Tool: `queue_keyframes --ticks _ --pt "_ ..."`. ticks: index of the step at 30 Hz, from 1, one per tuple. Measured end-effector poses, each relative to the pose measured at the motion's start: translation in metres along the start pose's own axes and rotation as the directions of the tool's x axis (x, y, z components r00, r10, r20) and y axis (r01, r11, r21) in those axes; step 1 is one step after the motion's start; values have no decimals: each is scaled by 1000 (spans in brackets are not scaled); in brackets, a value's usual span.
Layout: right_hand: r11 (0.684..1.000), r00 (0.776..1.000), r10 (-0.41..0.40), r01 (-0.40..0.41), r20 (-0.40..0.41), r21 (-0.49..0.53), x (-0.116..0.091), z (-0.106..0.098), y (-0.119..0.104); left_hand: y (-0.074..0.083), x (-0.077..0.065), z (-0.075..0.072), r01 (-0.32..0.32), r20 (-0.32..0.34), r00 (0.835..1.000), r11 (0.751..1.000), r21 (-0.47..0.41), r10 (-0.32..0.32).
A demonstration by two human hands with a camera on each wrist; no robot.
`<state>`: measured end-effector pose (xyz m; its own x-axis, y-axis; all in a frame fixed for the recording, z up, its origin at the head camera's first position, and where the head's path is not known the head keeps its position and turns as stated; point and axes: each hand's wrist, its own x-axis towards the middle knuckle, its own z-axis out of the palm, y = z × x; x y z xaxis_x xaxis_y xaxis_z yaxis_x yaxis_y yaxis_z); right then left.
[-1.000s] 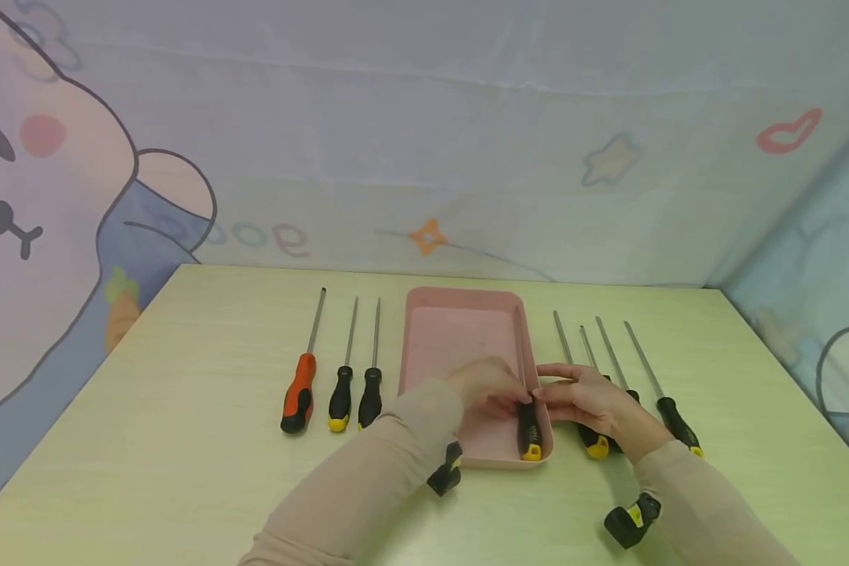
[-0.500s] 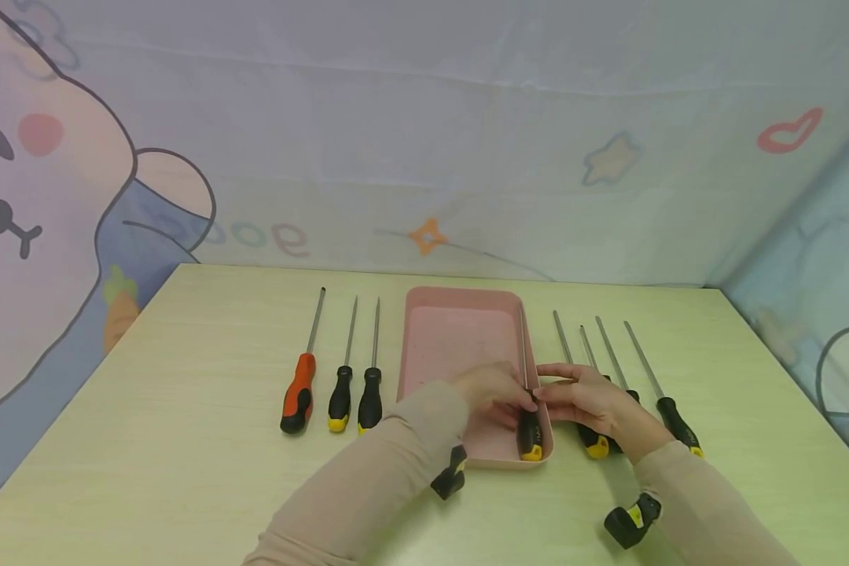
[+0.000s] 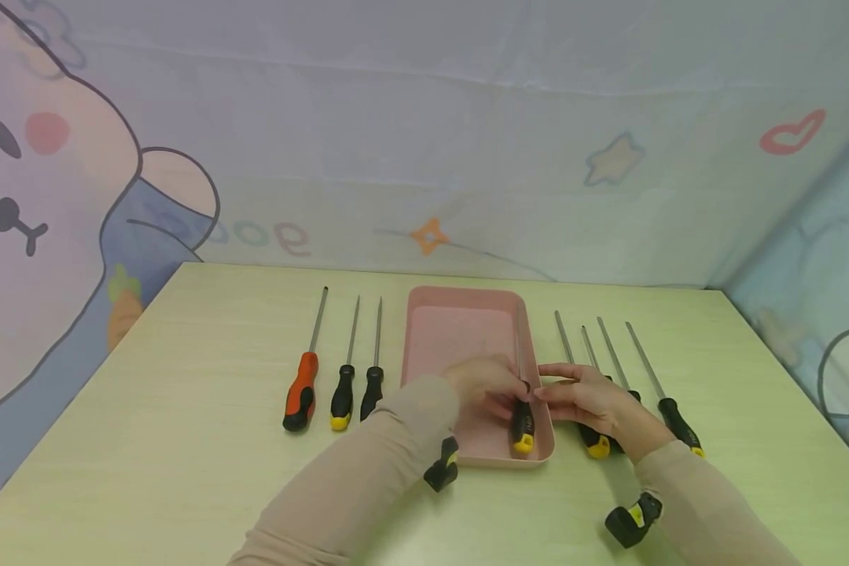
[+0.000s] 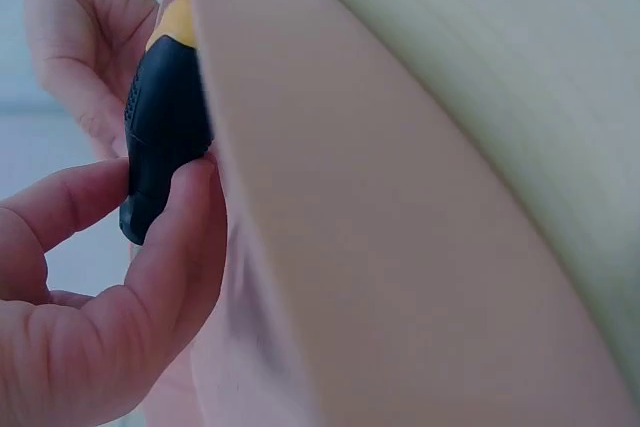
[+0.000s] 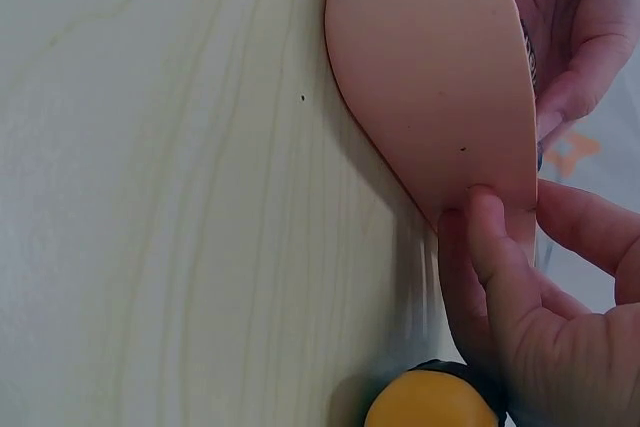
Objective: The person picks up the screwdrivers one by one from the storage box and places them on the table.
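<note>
My left hand pinches a screwdriver with a black handle and yellow end, gripping it near where the shaft begins. The screwdriver lies lengthwise over the right side of a shallow pink tray, its shaft toward the far end. In the left wrist view, thumb and finger squeeze the narrow neck of the handle beside the tray wall. My right hand holds the tray's right side; in the right wrist view its thumb presses the outer wall and a finger reaches the rim.
Left of the tray lie an orange-and-black screwdriver and two black-and-yellow ones. Several more lie to the right, some partly under my right hand, with the outermost beside my wrist. A printed cloth hangs behind the table.
The screwdriver's handle has shifted slightly left, away from the tray's right wall, along with my left hand. My right hand stays in place at the tray's side.
</note>
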<state>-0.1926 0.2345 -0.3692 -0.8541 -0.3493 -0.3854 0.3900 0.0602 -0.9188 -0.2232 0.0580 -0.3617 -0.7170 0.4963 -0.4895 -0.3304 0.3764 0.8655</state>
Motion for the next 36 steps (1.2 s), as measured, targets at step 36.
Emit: queue_keyframes --ticks 36 --pt "1000 1000 16 -16 -12 -7 -1 -1 -1 6 -47 -57 -39 -5 999 995 -90 39"
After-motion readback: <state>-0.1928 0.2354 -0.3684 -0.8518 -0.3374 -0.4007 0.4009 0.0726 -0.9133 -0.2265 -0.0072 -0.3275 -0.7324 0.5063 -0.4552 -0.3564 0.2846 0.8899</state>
